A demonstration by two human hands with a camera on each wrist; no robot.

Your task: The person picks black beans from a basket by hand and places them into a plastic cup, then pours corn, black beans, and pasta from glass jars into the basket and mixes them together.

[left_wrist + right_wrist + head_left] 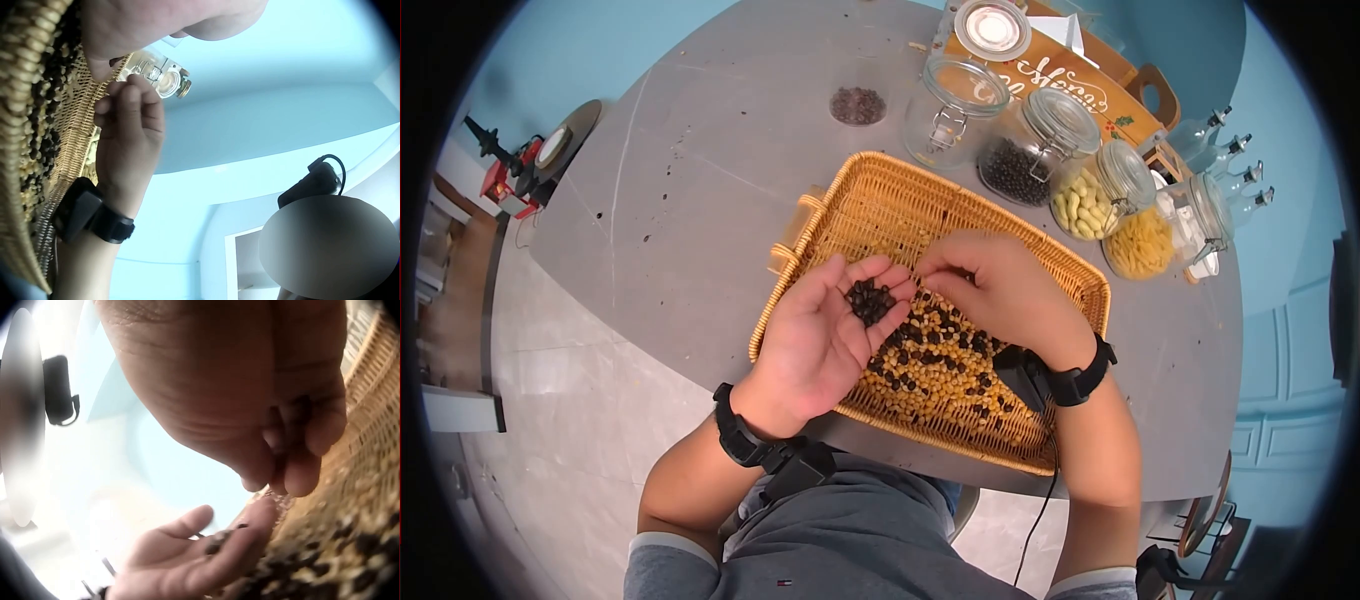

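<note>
The left hand point(818, 335) is palm up above the wicker basket point(970, 452), its relaxed fingers slightly bent, with a small pile of dark beans point(870, 301) lying on them. Beside it, the right hand point(1000, 290) is over the basket with curled fingers, and dark beans point(966, 275) show between thumb and fingers. In the right wrist view the right fingertips point(287, 472) hang just above the left hand point(194, 559). Yellow kernels point(920, 393) mixed with dark beans cover the near part of the basket floor.
Behind the basket stand an open empty glass jar point(945, 125), a jar of dark beans point(1015, 170), a jar of pale green pieces point(1085, 205) and a jar of yellow pasta point(1140, 245). A clear container point(858, 104) with reddish beans is farther left. Loose dark beans dot the grey table point(730, 200).
</note>
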